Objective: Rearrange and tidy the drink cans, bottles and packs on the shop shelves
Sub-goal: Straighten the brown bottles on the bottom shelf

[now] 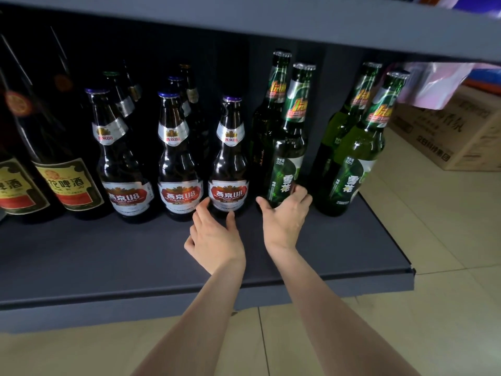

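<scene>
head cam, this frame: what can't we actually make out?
- Head view, brown bottles in the back rows: labels lost in shadow behind the front row.
- Leftmost bottle: cut off by the left edge.
- Right hand fingertips: hidden round the green bottle.
- Left hand: contact with the U8 bottle unclear.
- Cardboard box: print too blurred.

Shelf (108, 256): matt dark grey, smooth, looks like painted metal.
Brown bottles (177, 164): glossy dark glass, shiny paper labels in silver and red, purple metal caps.
Green bottles (349, 158): glossy green glass, sheen on the green-and-white labels, foil-like neck wraps.
Big bottles at the shelf's left end (62, 169): dark glossy glass, gold-edged paper labels.
Box (455, 131): plain brown cardboard, matt.
Floor (433, 226): smooth cream tiles, slight shine.
</scene>
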Demonstrator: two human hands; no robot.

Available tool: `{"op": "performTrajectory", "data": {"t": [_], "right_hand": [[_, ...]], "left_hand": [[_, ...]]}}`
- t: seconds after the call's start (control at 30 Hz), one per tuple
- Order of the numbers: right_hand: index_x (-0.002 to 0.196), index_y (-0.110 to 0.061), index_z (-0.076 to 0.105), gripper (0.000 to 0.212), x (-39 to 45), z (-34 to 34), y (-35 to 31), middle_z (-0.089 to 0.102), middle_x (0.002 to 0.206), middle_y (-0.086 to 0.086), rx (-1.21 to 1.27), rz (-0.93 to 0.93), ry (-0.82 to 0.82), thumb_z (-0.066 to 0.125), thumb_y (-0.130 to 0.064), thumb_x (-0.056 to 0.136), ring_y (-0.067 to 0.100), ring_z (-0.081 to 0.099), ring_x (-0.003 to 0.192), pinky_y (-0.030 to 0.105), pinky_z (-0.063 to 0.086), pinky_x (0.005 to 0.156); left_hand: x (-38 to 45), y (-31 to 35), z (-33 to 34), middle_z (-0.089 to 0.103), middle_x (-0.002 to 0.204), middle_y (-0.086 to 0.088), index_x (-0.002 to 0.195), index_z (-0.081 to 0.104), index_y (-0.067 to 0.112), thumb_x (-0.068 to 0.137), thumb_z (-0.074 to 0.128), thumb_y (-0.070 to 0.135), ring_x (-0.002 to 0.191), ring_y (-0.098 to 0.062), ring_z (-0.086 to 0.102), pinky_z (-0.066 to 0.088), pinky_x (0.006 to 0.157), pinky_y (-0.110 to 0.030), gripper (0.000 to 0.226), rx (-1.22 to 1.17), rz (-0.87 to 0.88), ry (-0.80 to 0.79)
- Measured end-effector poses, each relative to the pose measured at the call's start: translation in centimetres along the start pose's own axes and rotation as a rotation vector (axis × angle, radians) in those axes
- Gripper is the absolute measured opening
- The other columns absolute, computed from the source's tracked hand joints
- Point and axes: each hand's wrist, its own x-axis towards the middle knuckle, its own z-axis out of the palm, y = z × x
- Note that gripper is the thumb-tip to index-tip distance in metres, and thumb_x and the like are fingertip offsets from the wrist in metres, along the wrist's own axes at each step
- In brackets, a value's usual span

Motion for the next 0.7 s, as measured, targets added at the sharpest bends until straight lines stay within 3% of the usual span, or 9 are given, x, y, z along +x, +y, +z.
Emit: {"op": "performTrajectory", "data": {"t": [0.27, 0.43, 0.7], "right_hand": [[0.127, -0.001, 0.039, 0.073, -0.7, 0.3, 0.0, 0.043, 0.121, 0.015, 0.037, -0.007, -0.047, 0.081, -0.023, 0.070, 0.028, 0.044, 0.113, 0.031, 0.039, 0.095], [0.137, -0.004, 0.033, 0.082, -0.1, -0.3, 1.5, 0.042, 0.133, 0.012, 0.167, 0.012, -0.189, 0.080, -0.016, 0.070, 0.025, 0.041, 0.125, 0.027, 0.032, 0.102], [0.122, -0.004, 0.048, 0.066, 0.0, -0.3, 2.1, 0.057, 0.118, 0.008, 0.140, -0.028, -0.169, 0.082, -0.022, 0.069, 0.022, 0.053, 0.112, 0.014, 0.032, 0.083]], "left_hand": [[0.0, -0.1, 0.3, 0.055, 0.118, 0.004, 0.127, 0.042, 0.023, 0.088, 0.060, 0.030, 0.108, -0.017, 0.052, 0.026, 0.093, -0.031, 0.044, -0.003, 0.007, 0.014], [0.1, -0.1, 0.3, 0.055, 0.119, 0.005, 0.128, 0.042, 0.024, 0.088, 0.059, 0.030, 0.110, -0.017, 0.051, 0.026, 0.094, -0.032, 0.044, -0.004, 0.011, 0.018], [0.1, -0.2, 0.3, 0.055, 0.119, 0.004, 0.128, 0.043, 0.023, 0.089, 0.058, 0.028, 0.109, -0.016, 0.051, 0.025, 0.094, -0.031, 0.042, -0.016, 0.011, 0.019]]}}
